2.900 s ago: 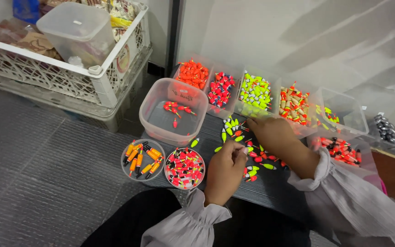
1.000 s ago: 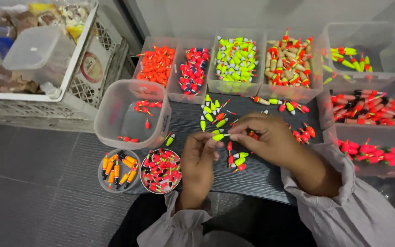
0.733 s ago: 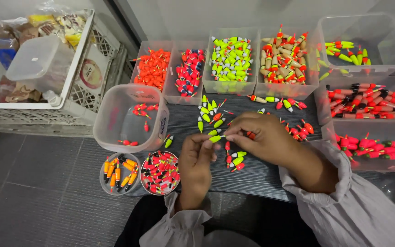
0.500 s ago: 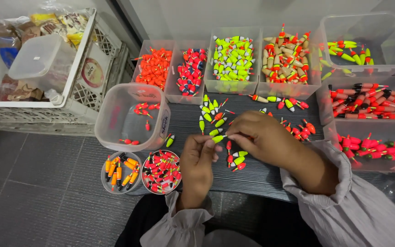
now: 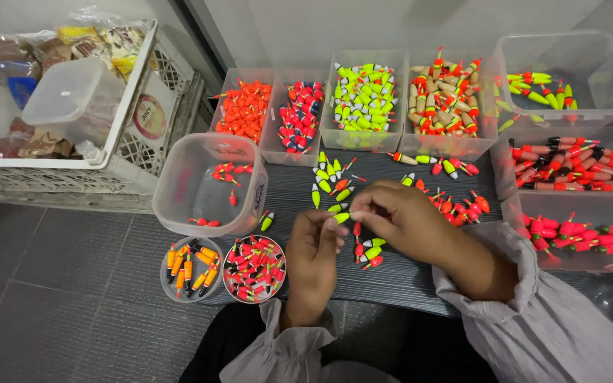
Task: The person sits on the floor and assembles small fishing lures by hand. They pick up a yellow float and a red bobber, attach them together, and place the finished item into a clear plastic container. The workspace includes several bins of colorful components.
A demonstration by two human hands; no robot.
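We look down at our two hands meeting over a dark ribbed mat (image 5: 406, 273), w/ fishing floats sorted by colour into clear tubs (image 5: 363, 96), so each kind stays apart. Left hand (image 5: 315, 259) and right hand (image 5: 400, 218) both pinch one small yellow-green float (image 5: 342, 218), fingertips narrow, touching it from either side.

Bare strip of dark ribbed bench (image 5: 406, 276) open along near edge, right of round clear tub of red floats (image 5: 254, 269). Far edge walled by row of clear rectangular bins (image 5: 363, 99); right side blocked by stacked clear bins of red floats (image 5: 569, 206). Large clear plastic container (image 5: 211, 183) blocks left. Loose floats (image 5: 331, 181) litter centre; narrow gaps only.
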